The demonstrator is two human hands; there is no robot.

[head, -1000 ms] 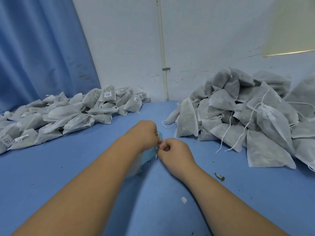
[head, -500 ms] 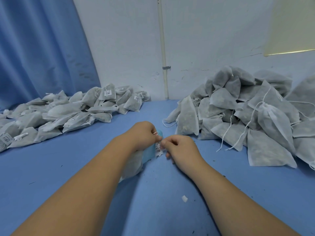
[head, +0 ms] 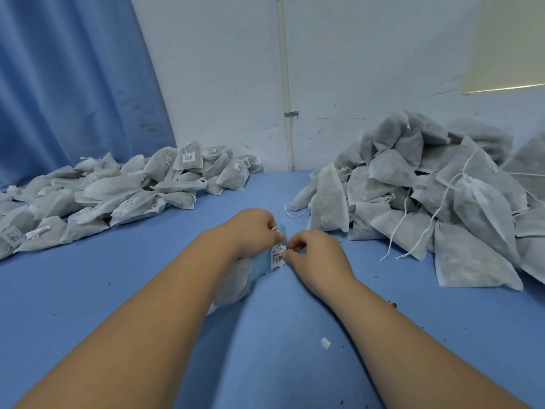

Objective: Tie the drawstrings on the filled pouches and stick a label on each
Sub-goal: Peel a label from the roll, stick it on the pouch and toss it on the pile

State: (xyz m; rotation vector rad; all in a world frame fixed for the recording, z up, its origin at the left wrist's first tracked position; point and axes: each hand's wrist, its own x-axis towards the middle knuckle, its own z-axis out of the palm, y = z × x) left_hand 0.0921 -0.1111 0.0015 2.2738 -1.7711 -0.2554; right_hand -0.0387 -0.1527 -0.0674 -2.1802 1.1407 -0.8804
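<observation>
The left hand [head: 256, 231] grips a filled pouch [head: 236, 280] and blue backing strip [head: 261, 267], steadying them while the right hand [head: 315, 256] pinches a barcode label [head: 278, 256], apparently peeling it free.

The single head-worn camera looked forward and down across the nearby desk [head: 88, 290] toward the wall [head: 221, 84].

On the table [head: 295, 379], one pouch pile [head: 112, 190] lies left, another pile [head: 436, 196] right, hands [head: 283, 246] between.
</observation>
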